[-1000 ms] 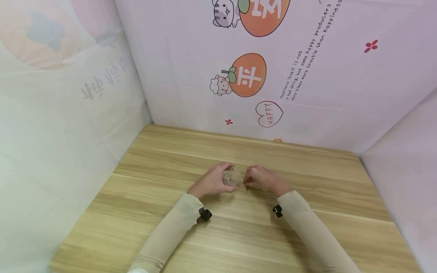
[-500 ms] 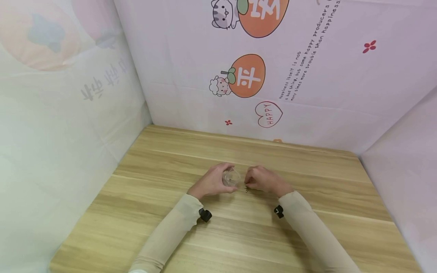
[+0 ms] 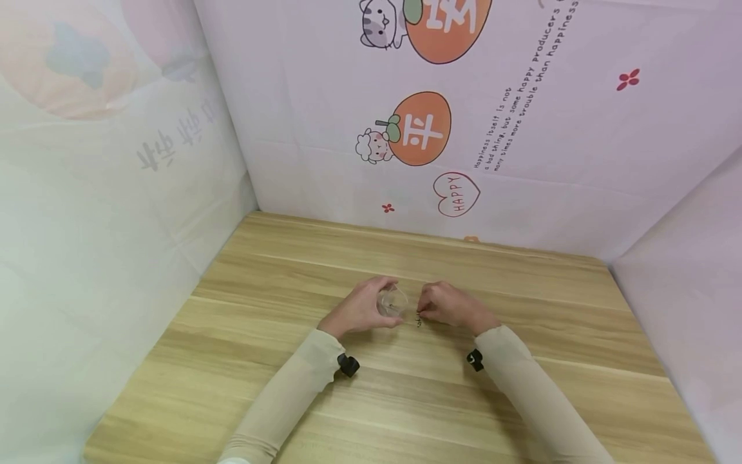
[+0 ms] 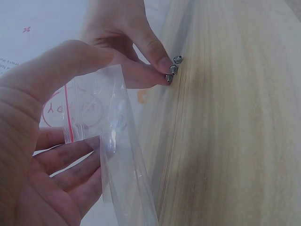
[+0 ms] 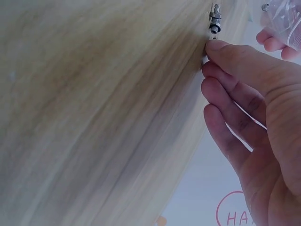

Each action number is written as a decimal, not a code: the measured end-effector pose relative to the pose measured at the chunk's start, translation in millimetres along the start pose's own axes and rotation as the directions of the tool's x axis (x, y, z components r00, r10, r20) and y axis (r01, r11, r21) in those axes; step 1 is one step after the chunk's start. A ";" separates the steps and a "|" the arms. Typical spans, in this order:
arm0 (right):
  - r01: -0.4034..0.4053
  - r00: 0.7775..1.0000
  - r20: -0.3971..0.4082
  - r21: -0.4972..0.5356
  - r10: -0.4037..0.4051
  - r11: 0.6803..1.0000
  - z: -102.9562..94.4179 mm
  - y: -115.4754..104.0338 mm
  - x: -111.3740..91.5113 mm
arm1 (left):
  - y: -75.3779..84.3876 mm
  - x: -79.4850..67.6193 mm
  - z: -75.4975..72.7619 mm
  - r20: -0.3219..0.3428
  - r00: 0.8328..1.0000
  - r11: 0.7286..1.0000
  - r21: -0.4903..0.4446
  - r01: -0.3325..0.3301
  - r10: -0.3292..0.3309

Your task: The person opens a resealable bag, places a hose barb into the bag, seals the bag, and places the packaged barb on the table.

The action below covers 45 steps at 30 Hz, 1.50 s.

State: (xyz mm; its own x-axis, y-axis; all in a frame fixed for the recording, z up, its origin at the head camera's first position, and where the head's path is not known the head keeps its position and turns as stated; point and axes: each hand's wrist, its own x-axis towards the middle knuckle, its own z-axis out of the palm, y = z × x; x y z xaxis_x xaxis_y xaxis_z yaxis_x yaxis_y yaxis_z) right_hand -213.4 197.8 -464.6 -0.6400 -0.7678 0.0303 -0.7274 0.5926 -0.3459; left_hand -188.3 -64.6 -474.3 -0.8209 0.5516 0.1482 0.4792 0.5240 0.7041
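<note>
In the left wrist view, my left hand (image 4: 61, 141) holds a clear zip-lock bag (image 4: 115, 113) with a red line along its mouth, thumb on one side and fingers on the other. A small metal piece (image 5: 265, 7) shows at the bag in the right wrist view. To the right of the bag, my right hand (image 3: 446, 304) has its thumb and index fingertips together at a small threaded metal fitting (image 4: 168, 78), mostly hidden by them. More such fittings lie on the table right beside the fingertips, one metal fitting (image 5: 215, 20) showing plainly.
The wood-grain table (image 3: 371, 399) spreads around both hands. A printed white cloth (image 3: 324, 129) hangs behind its back edge, and pale cloth walls stand at left and right. Each wrist wears a small black camera (image 3: 348, 365).
My right hand has shifted very slightly right, away from the bag, and more of the fittings shows beside its fingertips. My left hand keeps the bag in the same place.
</note>
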 end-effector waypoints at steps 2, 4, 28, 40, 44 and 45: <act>-0.007 1.000 0.005 0.004 0.007 1.000 -0.1 -0.4 -0.3 | 0.7 -0.2 0.3 0.002 1.000 1.000 -0.001 0.003 -0.003; -0.017 1.000 0.007 0.004 0.017 1.000 0.0 -0.6 -0.6 | 1.3 -0.5 0.6 0.003 1.000 1.000 0.001 0.005 -0.005; -0.114 0.992 -0.048 -0.022 0.113 0.993 -27.8 -11.0 -8.8 | 3.9 0.4 2.9 0.016 1.000 1.000 -0.015 0.014 -0.014; -0.069 0.997 -0.034 -0.059 0.067 0.996 -47.2 -27.4 2.1 | 2.9 -0.8 1.2 0.020 1.000 1.000 -0.009 0.020 -0.020; -0.047 0.998 -0.034 -0.084 0.044 0.995 -53.8 -32.4 6.4 | 0.7 0.0 2.0 0.016 1.000 1.000 -0.011 0.009 -0.009; -0.039 0.999 -0.035 -0.091 0.036 0.995 -55.5 -33.9 7.6 | 0.1 0.1 2.1 0.014 1.000 1.000 -0.010 0.004 -0.004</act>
State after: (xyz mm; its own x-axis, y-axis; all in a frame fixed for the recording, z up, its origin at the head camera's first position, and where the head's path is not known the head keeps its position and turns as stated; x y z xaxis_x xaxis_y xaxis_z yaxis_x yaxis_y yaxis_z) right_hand -207.3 185.4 -400.6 -0.6741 -0.7369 0.0507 -0.7213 0.6419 -0.2600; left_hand -187.6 -63.1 -475.7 -0.8182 0.5587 0.1354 0.4727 0.5198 0.7116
